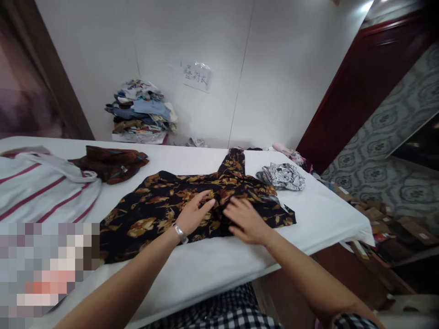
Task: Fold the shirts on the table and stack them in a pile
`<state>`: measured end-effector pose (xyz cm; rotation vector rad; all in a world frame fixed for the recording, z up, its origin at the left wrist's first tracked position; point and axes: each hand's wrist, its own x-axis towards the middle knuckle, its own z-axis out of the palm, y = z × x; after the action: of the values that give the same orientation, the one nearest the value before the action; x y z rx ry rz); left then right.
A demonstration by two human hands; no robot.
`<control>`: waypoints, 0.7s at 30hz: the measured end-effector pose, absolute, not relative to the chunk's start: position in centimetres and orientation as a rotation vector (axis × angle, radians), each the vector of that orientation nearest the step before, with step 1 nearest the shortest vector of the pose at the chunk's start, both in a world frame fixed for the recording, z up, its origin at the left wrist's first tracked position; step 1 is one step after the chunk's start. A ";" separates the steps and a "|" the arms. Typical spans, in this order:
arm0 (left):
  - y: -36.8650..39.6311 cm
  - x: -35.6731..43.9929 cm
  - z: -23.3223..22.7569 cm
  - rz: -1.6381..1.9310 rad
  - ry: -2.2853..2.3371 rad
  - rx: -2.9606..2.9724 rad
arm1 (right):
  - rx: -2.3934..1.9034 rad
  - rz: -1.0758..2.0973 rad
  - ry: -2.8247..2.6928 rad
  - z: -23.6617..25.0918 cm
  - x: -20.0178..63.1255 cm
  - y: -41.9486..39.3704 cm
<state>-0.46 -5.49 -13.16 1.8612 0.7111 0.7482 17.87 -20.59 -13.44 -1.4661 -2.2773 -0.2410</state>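
Head view shows your left hand and right hand spread open, palms flat on the black floral garment, which lies across the counter under both, beside the striped shirt.

Only one text can be seen. A sheet of paper in a clear plastic sleeve hangs on the white wall, just above and to the right of a pile of folded clothes. It carries three handwritten dark characters in Chinese script; they look like 叠衬衣, but the glare on the plastic makes the reading uncertain. Nothing else shows readable letters, numbers or brands.
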 end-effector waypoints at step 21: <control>-7.4 0.5 -14.3 0.818 0.923 2.149 | -1.681 -0.302 -1.603 -17.2 24.7 -22.1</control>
<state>0.45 -7.41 -14.34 2.1485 0.9226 0.8177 24.73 -22.09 -17.22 -1.6813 -1.6035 -0.3023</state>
